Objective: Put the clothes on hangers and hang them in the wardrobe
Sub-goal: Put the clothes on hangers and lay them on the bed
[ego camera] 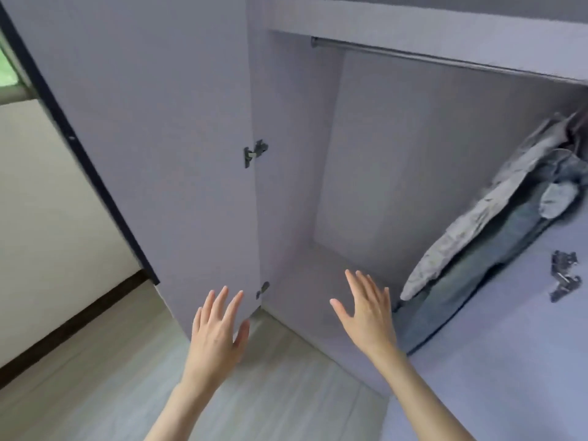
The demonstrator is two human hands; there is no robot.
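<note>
Both grips are empty. My left hand is spread flat, fingers apart, in front of the lower edge of the open left door; whether the palm touches the panel I cannot tell. My right hand is likewise splayed, held up before the wardrobe's open bay with nothing in it.

The relation that counts: the clothes in view lie to the right of both hands and higher. A grey garment and a pair of blue jeans hang at the far right end of the rail, their long axes running down from the rail. My right hand is plainly the nearer one. The rail runs from upper left to the right edge of view, and its whole left stretch is bare, above and ahead of my hands.

I see no loose clothes and no spare hangers here, so I judge the next item must be fetched from outside this view.

The wardrobe floor below the rail carries nothing I can see. A second door panel stands open at the right, its hinge showing. Pale wood flooring lies under my arms; a window corner shows at far left.
</note>
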